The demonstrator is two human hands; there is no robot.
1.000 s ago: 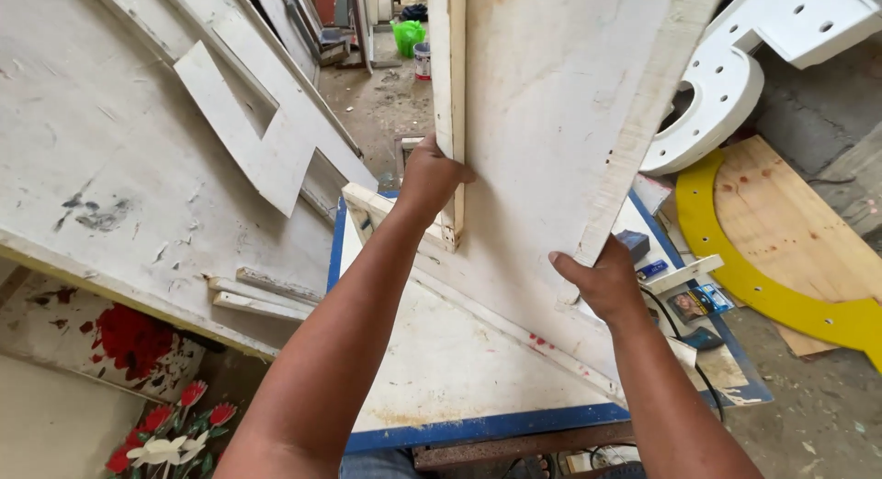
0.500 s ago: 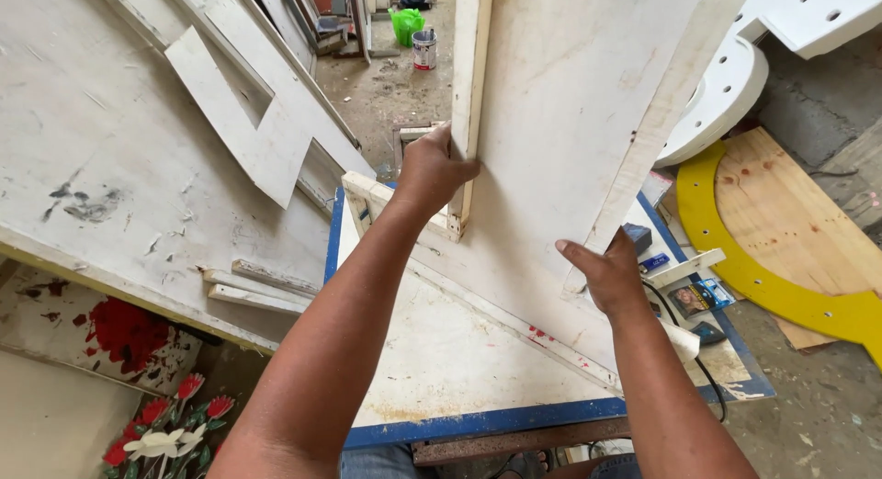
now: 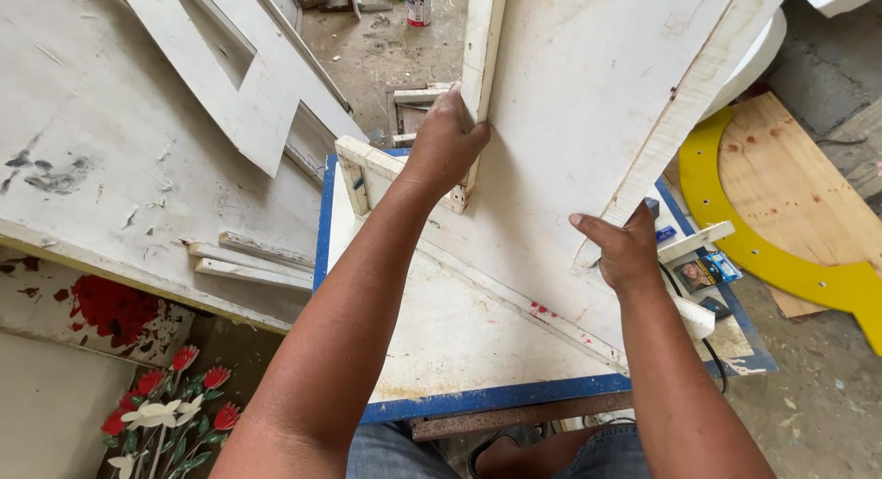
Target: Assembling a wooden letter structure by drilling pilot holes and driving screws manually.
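A large white-painted wooden panel [image 3: 588, 112] with raised wooden edge strips stands tilted on a white worktable with a blue rim [image 3: 487, 398]. My left hand [image 3: 447, 139] grips the panel's left edge strip near its lower end. My right hand [image 3: 625, 249] holds the panel's right edge strip lower down, fingers wrapped around it. A thin wooden strip [image 3: 514, 300] lies diagonally on the tabletop under the panel.
White boards and cut-out pieces [image 3: 138, 148] lean at the left. A yellow ring on a round plywood piece [image 3: 781, 194] lies at the right. A paint can [image 3: 419, 3] stands on the dirt floor beyond. A flower-painted board [image 3: 156, 396] lies lower left.
The view has tilted down a little, so the panel and both hands sit a bit higher in frame. My right hand has slid slightly along the panel's right edge.
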